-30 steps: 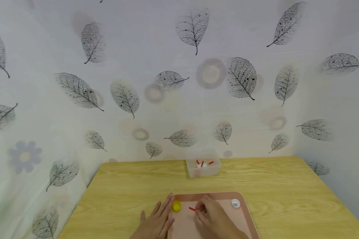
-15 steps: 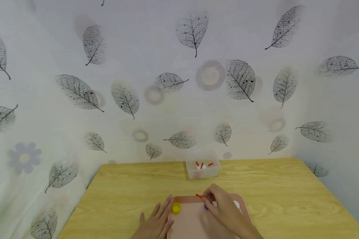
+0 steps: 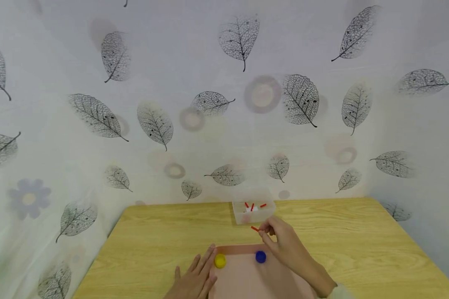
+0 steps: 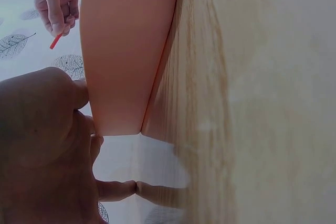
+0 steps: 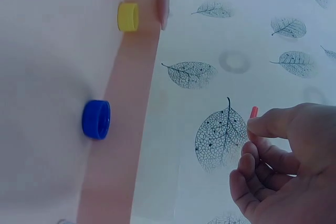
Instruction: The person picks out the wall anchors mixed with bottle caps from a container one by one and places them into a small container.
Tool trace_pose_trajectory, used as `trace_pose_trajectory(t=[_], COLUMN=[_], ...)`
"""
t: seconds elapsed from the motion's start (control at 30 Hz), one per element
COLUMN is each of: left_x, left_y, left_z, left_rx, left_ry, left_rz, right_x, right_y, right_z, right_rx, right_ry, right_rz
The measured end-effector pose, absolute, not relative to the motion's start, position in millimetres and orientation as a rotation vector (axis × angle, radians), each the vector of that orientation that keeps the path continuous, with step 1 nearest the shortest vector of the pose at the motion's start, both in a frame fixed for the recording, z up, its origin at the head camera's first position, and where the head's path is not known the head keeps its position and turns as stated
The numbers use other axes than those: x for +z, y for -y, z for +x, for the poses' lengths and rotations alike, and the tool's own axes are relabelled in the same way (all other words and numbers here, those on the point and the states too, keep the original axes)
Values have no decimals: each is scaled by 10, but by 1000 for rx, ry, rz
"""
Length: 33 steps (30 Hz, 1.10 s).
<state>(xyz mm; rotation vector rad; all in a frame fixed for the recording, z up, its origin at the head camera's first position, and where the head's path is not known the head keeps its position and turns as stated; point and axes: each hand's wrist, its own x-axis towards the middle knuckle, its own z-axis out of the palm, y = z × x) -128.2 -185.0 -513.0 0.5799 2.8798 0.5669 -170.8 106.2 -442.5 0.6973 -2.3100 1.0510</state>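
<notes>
My right hand (image 3: 288,245) pinches a short red stick (image 3: 255,228) between thumb and fingertips, above the table just beyond the tray's far edge. The stick's tip (image 5: 254,112) pokes out past the thumb in the right wrist view. My left hand (image 3: 194,274) rests at the left edge of the pink tray (image 3: 235,249), fingers spread and fairly straight. In the tray, a yellow bottle cap (image 3: 220,261) sits near the far left corner, and a blue bottle cap (image 3: 260,256) lies farther right along the far side. My right forearm covers the tray's far right corner.
A clear plastic box (image 3: 254,216) with several red sticks stands behind the tray, close to the wall. The wood-grain table (image 3: 164,232) runs to a leaf-patterned curtain (image 3: 217,133) at the back and sides.
The right hand has carried the red stick from over the tray away toward the plastic box. The blue cap has come into sight; the white cap is now hidden. The left hand stays put.
</notes>
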Motion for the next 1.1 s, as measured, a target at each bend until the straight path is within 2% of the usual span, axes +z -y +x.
trace_pose_trajectory(t=[0.37, 1.1], left_x=[-5128, -5115], left_y=[1843, 1825], left_z=[-1276, -1263], left_rx=[558, 555], left_ry=[-2888, -2904], left_rz=[586, 559], right_x=[-4389, -4394], right_y=[-1150, -1182], right_z=[-1987, -2477], right_rx=[1032, 1026], right_ry=[2273, 2442], right_rz=[729, 599])
